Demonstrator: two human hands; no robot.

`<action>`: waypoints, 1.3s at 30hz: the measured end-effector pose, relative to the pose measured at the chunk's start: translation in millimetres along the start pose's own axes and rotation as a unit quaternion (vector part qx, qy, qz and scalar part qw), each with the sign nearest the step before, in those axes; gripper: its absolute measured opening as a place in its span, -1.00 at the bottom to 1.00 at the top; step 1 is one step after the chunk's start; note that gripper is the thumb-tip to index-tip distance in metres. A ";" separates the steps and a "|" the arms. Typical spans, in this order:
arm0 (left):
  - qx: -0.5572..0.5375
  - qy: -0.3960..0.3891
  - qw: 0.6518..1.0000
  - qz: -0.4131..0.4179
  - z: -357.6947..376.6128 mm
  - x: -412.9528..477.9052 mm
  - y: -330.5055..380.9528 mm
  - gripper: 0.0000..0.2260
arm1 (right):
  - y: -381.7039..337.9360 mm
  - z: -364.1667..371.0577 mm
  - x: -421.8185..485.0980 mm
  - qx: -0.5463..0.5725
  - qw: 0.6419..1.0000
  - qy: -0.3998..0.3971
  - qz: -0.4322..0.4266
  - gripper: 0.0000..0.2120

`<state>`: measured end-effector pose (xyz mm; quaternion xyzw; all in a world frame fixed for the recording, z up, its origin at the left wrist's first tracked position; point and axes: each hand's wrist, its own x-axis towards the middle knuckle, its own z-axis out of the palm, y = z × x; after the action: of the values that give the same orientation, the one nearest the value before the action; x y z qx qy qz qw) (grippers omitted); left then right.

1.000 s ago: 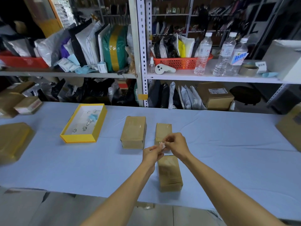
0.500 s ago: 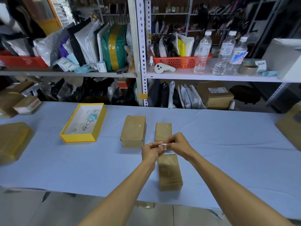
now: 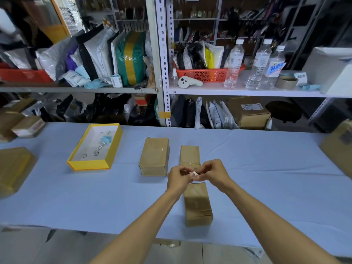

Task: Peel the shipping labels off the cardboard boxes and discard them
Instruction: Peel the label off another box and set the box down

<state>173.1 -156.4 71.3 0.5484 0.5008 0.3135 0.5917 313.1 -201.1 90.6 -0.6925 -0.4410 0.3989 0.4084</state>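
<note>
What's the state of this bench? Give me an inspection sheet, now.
Surface: blue-covered table, lightly creased.
Job's things: left box, far box and near box, no label seen on top; crumpled label above the near box.
Clutter: yellow tray holding small wads; left carton and right carton at the table ends.
Hands: left hand and right hand both pinch the crumpled label.
Cables: nothing seen.
Surroundings: shelves with mailer bags, water bottles, red basket.

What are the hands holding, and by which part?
A wadded white label scrap: the left hand pinches its left end, the right hand its right end.
</note>
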 end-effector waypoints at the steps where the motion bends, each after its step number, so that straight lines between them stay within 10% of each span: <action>1: 0.000 -0.008 1.000 0.003 -0.4 0.4 1.5 -0.81 | 1.9 0.0 -0.2 -0.002 1.000 0.027 -0.002 -0.85; 14: -0.072 0.029 0.997 -0.029 6.1 10.8 13.0 -0.85 | -12.6 22.3 -0.8 -0.085 0.981 0.145 -0.092 -0.87; 26: -0.173 0.044 0.982 -0.068 -7.8 10.9 14.0 -0.83 | -14.5 9.1 0.4 0.129 0.989 0.069 -0.019 -0.80; 33: -0.066 -0.008 0.998 -0.018 -10.0 14.3 21.8 -0.86 | -15.8 9.6 -5.9 0.112 0.992 0.062 -0.020 -0.90; 39: 0.125 -0.005 0.991 0.055 -5.6 13.0 23.9 -0.81 | -17.5 17.1 -6.0 -0.112 0.984 0.116 -0.074 -0.81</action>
<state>176.1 -137.7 91.7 0.6466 0.5020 0.2773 0.5030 290.7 -198.2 101.9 -0.7409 -0.4826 0.2325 0.4052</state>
